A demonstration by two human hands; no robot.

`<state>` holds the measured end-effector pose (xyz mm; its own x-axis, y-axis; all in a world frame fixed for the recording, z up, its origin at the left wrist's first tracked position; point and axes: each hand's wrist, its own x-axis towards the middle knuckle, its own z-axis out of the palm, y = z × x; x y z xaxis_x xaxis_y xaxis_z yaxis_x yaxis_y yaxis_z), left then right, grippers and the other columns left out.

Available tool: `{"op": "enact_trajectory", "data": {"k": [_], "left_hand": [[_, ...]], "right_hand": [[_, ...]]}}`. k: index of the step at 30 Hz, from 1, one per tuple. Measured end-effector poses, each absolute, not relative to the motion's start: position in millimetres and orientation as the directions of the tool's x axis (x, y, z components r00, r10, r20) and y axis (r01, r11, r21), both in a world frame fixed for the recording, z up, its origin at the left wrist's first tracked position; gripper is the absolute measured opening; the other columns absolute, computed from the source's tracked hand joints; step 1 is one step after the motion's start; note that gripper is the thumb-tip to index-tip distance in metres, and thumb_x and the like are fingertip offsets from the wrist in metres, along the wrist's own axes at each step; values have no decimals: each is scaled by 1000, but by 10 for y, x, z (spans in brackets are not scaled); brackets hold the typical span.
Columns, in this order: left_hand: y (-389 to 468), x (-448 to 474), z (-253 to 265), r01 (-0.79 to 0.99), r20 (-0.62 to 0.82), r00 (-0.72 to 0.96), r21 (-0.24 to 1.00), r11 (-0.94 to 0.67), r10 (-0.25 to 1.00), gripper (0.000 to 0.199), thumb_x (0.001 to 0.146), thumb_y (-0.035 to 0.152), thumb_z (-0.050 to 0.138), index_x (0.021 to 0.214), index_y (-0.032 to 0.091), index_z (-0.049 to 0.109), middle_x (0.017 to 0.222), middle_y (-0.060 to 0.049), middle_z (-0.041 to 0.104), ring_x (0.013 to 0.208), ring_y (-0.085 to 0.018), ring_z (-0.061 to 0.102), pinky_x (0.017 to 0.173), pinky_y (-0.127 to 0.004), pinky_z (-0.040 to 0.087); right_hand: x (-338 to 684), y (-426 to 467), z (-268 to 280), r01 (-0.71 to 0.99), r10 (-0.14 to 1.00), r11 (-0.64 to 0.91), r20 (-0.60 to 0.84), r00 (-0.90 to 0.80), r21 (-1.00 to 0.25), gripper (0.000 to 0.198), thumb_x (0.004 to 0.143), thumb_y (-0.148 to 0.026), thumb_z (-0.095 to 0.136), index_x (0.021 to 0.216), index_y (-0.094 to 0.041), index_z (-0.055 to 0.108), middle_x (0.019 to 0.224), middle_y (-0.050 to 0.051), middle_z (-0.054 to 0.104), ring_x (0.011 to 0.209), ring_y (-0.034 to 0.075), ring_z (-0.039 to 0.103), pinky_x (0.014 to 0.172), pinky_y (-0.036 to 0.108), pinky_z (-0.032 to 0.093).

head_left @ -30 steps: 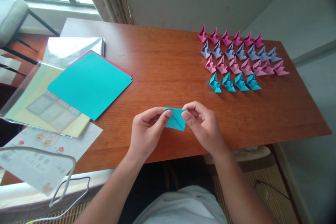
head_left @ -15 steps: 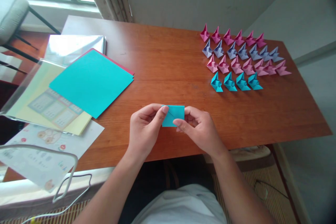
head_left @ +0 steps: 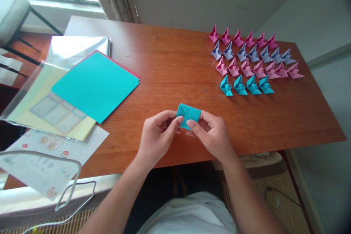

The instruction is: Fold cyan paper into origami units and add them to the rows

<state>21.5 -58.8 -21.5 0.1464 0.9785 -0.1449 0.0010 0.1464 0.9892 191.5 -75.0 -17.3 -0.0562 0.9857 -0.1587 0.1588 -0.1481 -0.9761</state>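
Observation:
A small folded piece of turquoise paper [head_left: 192, 112] is held up over the table's near edge, tilted with its right side lower. Diagonal crease lines run across its face. My left hand [head_left: 161, 131] pinches its lower left corner between thumb and fingers. On the right side, my right hand [head_left: 212, 131] grips it, thumb on the front and fingers behind. Parts of the fingers of both hands are hidden behind the paper. Beyond the hands, to the right, stand folded turquoise paper figures [head_left: 240, 86] in a row.
Behind those stand rows of pink figures [head_left: 246, 68], lilac figures [head_left: 242, 53] and magenta figures [head_left: 238, 38]. At left, turquoise sheets [head_left: 95, 84] lie over a clear plastic packet [head_left: 24, 98] of yellow paper. A printed white sheet [head_left: 90, 142] lies nearer on the wooden table [head_left: 164, 65].
The folded paper has turned clockwise and moved slightly right. My left hand has shifted right, its thumb now at the paper's lower left. The right hand still holds the other side.

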Motion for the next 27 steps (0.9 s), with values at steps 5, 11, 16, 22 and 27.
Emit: {"op": "enact_trajectory", "data": {"k": [5,11,16,22,27], "left_hand": [[-606,218,-254,53,-135,237,991,126,962,24,89,39,72,82,16,71,69,-3,70,59,-13,64,56,-21,52],[-573,212,-126,-60,-187,194,978,201,963,25,86,39,76,79,15,72,68,-3,72,60,-13,64,56,-20,52],[-565,212,-102,-107,-188,209,971,213,960,22,81,35,81,74,15,74,66,-2,71,60,-12,63,58,-20,50],[-574,187,-130,-82,-177,205,977,197,963,29,84,39,78,68,16,72,65,-2,68,61,-13,59,58,-22,47],[-581,164,-117,-55,-146,225,985,162,963,37,93,42,66,66,16,67,64,-1,63,62,-13,56,59,-22,45]], "right_hand": [[2058,-688,-151,262,1000,1,9,29,-965,23,94,-42,66,84,-23,70,76,0,71,69,15,66,63,26,53],[1954,-696,-171,281,984,52,97,148,-958,17,91,-40,71,85,-24,73,81,1,75,72,16,69,67,29,58],[1793,-717,-202,124,963,-3,31,266,-992,19,88,-43,74,88,-25,73,81,1,76,71,17,71,65,29,60],[1885,-678,-154,130,994,-34,-20,111,-991,19,91,-42,70,86,-23,71,78,1,73,71,16,69,66,28,59],[1959,-680,-136,142,998,-55,-51,30,-988,20,93,-40,68,85,-23,69,75,-1,70,68,14,66,64,26,56]]}}
